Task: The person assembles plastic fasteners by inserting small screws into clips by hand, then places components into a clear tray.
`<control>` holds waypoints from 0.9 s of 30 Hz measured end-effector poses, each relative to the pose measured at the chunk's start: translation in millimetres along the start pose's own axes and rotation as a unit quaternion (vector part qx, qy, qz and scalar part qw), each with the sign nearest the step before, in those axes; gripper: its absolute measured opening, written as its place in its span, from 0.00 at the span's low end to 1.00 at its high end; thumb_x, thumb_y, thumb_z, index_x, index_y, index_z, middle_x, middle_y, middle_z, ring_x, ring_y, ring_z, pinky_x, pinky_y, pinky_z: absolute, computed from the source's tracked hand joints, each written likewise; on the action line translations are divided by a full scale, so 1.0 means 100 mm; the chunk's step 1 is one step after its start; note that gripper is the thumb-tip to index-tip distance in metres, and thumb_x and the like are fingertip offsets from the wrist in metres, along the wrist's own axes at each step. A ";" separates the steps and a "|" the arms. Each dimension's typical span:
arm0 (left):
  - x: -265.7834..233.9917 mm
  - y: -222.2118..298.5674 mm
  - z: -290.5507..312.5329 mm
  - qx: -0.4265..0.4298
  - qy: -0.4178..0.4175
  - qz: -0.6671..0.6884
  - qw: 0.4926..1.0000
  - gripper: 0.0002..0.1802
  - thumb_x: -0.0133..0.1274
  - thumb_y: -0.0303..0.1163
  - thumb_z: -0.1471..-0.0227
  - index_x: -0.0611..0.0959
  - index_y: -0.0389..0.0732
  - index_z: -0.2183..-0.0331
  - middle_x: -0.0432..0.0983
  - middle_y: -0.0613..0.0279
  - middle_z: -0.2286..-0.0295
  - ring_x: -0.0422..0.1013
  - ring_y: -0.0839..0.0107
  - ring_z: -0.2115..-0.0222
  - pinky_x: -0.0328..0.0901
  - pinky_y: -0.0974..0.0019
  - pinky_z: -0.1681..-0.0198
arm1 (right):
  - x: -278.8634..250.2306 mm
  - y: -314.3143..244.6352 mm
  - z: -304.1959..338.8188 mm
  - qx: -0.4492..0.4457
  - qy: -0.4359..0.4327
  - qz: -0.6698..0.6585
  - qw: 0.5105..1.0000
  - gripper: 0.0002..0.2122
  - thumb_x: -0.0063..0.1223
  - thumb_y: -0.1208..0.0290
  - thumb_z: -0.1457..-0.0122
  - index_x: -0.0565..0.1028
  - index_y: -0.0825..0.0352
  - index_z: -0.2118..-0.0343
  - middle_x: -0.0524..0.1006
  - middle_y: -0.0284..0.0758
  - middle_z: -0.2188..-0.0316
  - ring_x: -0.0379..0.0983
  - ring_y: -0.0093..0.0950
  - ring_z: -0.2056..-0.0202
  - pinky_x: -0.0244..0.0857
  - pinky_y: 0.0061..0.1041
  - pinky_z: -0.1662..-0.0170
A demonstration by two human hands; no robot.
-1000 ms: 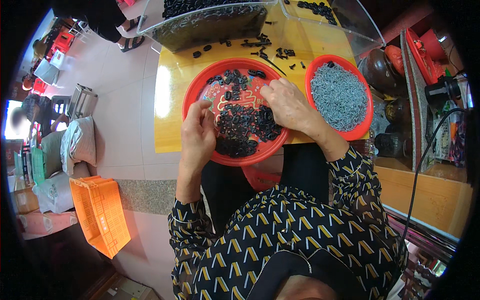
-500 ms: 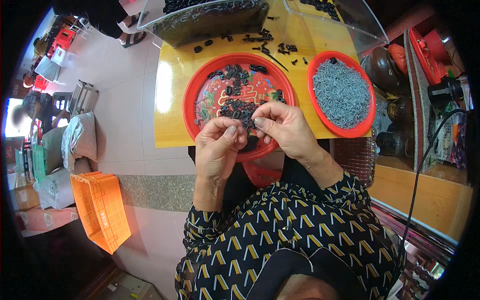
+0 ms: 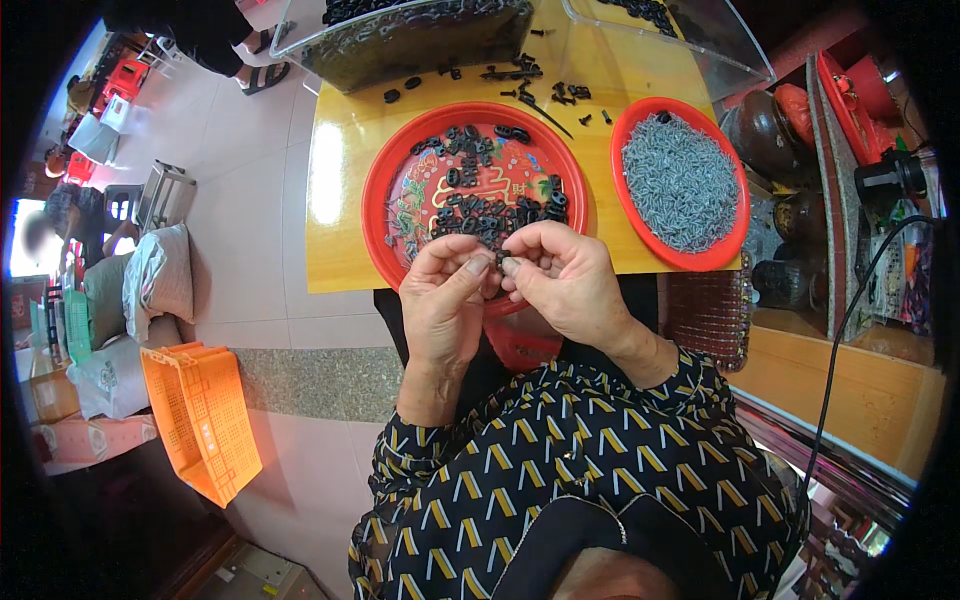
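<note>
My left hand (image 3: pixel 446 297) and my right hand (image 3: pixel 562 282) meet over the near rim of a round red tray (image 3: pixel 374 200). The fingers of both are pinched together around a small black part (image 3: pixel 502 257), mostly covered by the fingertips. Its exact kind is too small to make out. Many small black plastic pieces (image 3: pixel 470 212) lie in the tray, some oval with holes, over a printed floral pattern. To the right stands a red tray (image 3: pixel 740 222) heaped with small grey metal screws (image 3: pixel 680 180), with one black piece at its far edge.
The yellow table (image 3: pixel 335 250) also bears loose black parts (image 3: pixel 530 80) and two clear bins (image 3: pixel 420 45) at its far side. An orange crate (image 3: pixel 205 425) is on the floor at left. A person's sandalled foot (image 3: pixel 266 78) shows far left; a black cable (image 3: pixel 838 340) hangs at right.
My hands have drawn together, the right fingertips now meeting the left ones at the small black part. The view has shifted slightly.
</note>
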State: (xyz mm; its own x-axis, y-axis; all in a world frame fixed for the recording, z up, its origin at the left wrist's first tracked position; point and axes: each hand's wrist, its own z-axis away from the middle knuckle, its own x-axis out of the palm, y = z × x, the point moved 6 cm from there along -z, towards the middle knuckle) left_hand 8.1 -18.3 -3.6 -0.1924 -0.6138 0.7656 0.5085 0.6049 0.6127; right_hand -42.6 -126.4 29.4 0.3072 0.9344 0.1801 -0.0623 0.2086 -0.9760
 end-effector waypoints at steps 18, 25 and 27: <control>0.03 0.10 0.04 0.110 0.011 -0.167 0.980 0.08 0.52 0.17 0.59 0.74 0.32 0.70 0.73 0.62 0.75 0.68 0.78 0.75 0.64 0.77 0.70 | -0.02 0.02 -0.01 -0.013 -0.005 0.115 0.993 0.02 0.47 0.81 0.50 0.69 0.71 0.73 0.71 0.28 0.78 0.68 0.14 0.76 0.66 0.13 0.74; 0.13 0.09 0.02 0.114 -0.012 -0.272 0.956 0.05 0.51 0.18 0.58 0.75 0.32 0.73 0.72 0.64 0.77 0.68 0.80 0.76 0.64 0.78 0.71 | -0.07 0.03 0.00 -0.005 -0.007 0.111 0.994 0.02 0.46 0.82 0.50 0.70 0.72 0.73 0.71 0.29 0.78 0.68 0.14 0.77 0.65 0.13 0.75; 0.14 0.08 0.02 0.112 -0.013 -0.283 0.952 0.05 0.51 0.19 0.58 0.75 0.32 0.72 0.72 0.64 0.77 0.68 0.80 0.76 0.64 0.78 0.71 | -0.07 0.03 -0.01 -0.006 -0.009 0.110 0.994 0.02 0.46 0.82 0.50 0.70 0.72 0.72 0.71 0.29 0.78 0.68 0.15 0.77 0.66 0.13 0.75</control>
State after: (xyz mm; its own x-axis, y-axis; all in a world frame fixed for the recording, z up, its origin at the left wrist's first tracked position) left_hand 8.0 -21.2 12.8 -0.4044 -0.8629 0.3030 0.1265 0.2753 0.9530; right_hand -44.0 -133.0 24.5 0.2696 0.9623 -0.0355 -0.1152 -0.0043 -0.9933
